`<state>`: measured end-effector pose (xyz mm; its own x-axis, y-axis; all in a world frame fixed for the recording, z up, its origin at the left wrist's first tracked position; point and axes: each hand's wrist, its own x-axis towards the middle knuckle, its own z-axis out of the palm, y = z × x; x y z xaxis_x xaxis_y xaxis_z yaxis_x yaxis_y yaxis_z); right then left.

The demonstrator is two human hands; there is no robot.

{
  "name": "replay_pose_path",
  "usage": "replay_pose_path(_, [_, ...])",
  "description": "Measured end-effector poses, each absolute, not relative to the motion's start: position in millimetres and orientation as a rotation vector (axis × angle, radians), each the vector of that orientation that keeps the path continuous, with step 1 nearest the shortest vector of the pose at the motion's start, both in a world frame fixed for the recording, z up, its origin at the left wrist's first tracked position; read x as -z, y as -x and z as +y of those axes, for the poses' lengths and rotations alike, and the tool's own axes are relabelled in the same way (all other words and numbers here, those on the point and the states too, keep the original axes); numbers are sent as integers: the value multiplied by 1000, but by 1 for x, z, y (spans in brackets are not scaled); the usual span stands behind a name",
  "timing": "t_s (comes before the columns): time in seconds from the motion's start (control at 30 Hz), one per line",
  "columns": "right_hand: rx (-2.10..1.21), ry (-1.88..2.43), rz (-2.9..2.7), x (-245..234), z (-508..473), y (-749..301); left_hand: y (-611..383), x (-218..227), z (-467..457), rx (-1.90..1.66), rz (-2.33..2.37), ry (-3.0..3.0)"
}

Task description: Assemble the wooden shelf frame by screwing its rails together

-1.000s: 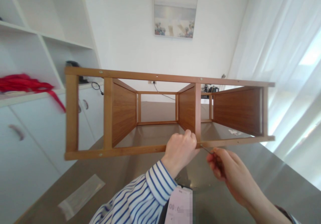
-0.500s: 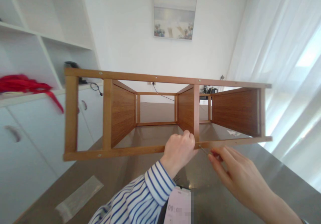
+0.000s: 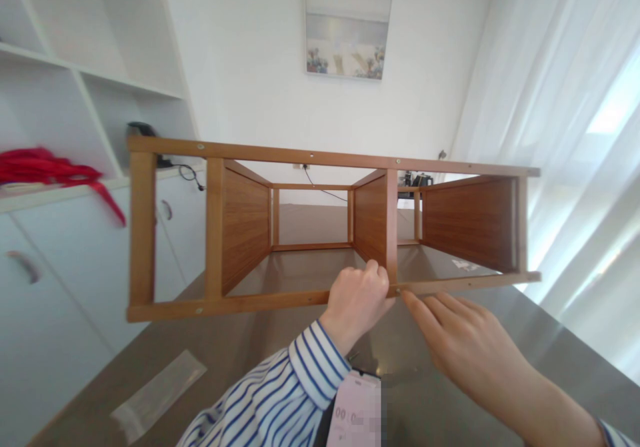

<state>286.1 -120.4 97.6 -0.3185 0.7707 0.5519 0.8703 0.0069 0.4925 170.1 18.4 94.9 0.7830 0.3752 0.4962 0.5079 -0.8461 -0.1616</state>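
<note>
A brown wooden shelf rack lies on its side on the grey table. My left hand, in a blue-striped sleeve, is closed round the rack's lower rail beside the middle upright. My right hand reaches in from the right. Its fingers lie close together, pointing at the rail. The fingertips touch a screw in the rail, right next to my left hand. No tool shows in the right hand now; anything under the fingers is hidden.
A clear plastic bag lies on the table at the front left. White cupboards and shelves with red cloth stand on the left. A curtained window fills the right. A pink card hangs at my chest.
My right hand has moved up and left to the rail. The thin metal tool it pinched before no longer shows. My left hand and the rack have stayed put.
</note>
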Motion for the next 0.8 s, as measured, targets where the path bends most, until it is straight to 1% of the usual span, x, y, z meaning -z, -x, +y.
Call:
replay_pose_path(0.1, [1048, 1746, -2084, -95, -119, -287, -170, -95, 18, 658, -689, 2698])
replay_pose_path(0.17, [862, 1767, -2016, -91, -117, -286, -170, -96, 18, 661, -700, 2702])
replay_pose_path(0.27, [438, 1819, -1793, -85, -113, -280, -169, -97, 17, 652, -712, 2712])
replay_pose_path(0.37, [-3, 1778, -1416, -78, -105, -269, -169, -99, 18, 625, -696, 2722])
replay_pose_path(0.47, [-266, 1636, -1133, -74, -100, -260, -168, -98, 18, 624, -679, 2724])
replay_pose_path(0.53, [-316, 1588, -1094, -74, -99, -259, -168, -97, 19, 628, -675, 2722])
replay_pose_path(0.6, [-267, 1631, -1169, -75, -103, -263, -169, -97, 19, 632, -673, 2715])
replay_pose_path(0.7, [3, 1778, -1413, -80, -111, -274, -169, -97, 18, 640, -680, 2704])
replay_pose_path(0.8, [300, 1820, -1629, -85, -115, -283, -169, -98, 17, 631, -690, 2705])
